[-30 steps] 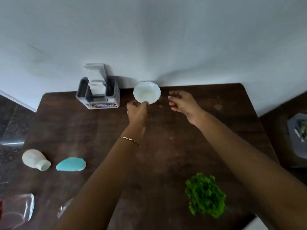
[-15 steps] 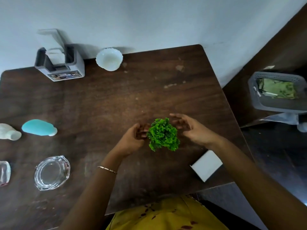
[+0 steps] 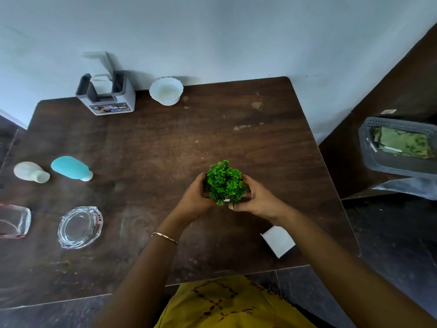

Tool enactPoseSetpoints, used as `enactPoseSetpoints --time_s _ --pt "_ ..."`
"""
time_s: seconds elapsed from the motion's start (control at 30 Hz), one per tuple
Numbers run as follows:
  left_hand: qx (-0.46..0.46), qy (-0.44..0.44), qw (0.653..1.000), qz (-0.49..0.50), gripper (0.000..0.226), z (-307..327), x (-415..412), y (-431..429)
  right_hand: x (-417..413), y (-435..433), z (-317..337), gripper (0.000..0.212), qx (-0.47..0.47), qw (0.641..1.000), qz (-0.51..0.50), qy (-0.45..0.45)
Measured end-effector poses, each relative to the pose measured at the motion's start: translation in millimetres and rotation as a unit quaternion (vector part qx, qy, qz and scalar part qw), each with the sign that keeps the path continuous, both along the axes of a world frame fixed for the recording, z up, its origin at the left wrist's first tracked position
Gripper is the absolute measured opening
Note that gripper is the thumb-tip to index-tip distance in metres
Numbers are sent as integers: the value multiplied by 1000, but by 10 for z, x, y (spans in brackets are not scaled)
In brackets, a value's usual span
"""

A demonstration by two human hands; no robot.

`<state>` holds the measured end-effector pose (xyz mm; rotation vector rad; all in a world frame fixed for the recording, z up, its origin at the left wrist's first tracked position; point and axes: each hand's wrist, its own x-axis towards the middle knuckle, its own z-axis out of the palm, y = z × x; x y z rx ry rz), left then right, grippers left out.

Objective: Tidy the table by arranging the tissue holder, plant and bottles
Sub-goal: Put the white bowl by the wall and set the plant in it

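A small green plant (image 3: 224, 182) sits at the middle right of the dark wooden table (image 3: 165, 147). My left hand (image 3: 194, 200) cups its left side and my right hand (image 3: 254, 198) cups its right side; its pot is hidden under leaves and fingers. The grey tissue holder (image 3: 106, 97) stands at the back left against the wall. Two bottles lie on their sides at the left edge: a turquoise bottle (image 3: 71, 168) and a cream bottle (image 3: 30, 172).
A white scalloped bowl (image 3: 166, 91) stands by the wall next to the tissue holder. A glass ashtray (image 3: 79, 227) and a clear glass container (image 3: 14, 220) lie front left. A white box (image 3: 279, 241) sits front right. A grey bin (image 3: 399, 147) stands off the table's right.
Both hands left the white bowl at the back and came to the plant. They were beside it half a second ago and now close around it.
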<state>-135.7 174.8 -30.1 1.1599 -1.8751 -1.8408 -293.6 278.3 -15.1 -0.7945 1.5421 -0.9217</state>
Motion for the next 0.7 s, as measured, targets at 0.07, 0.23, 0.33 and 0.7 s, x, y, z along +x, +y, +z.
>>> enactPoseSetpoints --time_s 0.07,0.23,0.33,0.7 --pt "-22 3 1000 14 63 64 -6 -63 -16 -77 46 77 -14 1000 -6 2" --pt "-73 5 995 71 61 287 -27 -364 -61 -481 306 68 -47 999 -13 19" --pt "-90 18 992 86 59 454 -47 -606 -75 -818 463 63 -74 996 -24 49" --pt "-121 -4 982 147 53 802 -20 -2027 -76 -2333 832 43 -121 987 -5 108"
